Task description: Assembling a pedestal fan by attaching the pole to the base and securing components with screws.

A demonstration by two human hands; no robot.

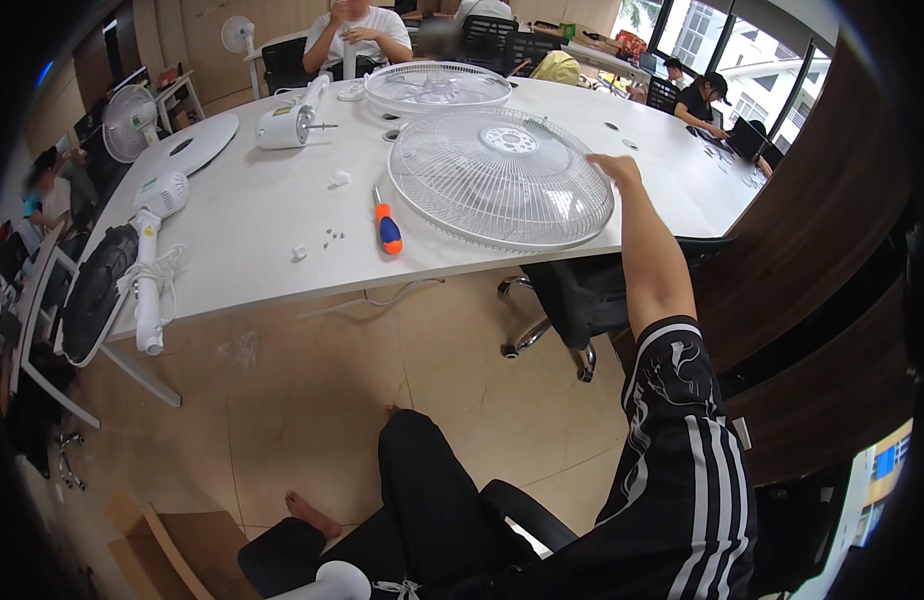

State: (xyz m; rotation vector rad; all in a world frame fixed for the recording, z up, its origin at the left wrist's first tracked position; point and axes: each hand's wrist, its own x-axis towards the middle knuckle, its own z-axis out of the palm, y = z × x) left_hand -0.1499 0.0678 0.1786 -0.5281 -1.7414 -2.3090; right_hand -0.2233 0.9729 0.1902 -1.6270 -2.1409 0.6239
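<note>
My right hand [620,172] reaches out to the right edge of a white round fan grille [452,190], its fingers pinched at the rim. The grille lies on the white table near its front edge, with clear blades showing through the wires. Left of it lies a screwdriver [386,228] with an orange and blue handle. Several small screws [332,236] and two small white plastic pieces [339,178] are scattered farther left. My left hand is out of view. A white rounded part [344,578] shows at the lower edge, by my lap.
A second fan grille [437,88], a white motor housing [280,128], a round white base [194,146] and a fan pole with cord [148,270] lie on the table. An office chair [572,305] stands under its right side. People sit beyond. A cardboard box [187,550] is lower left.
</note>
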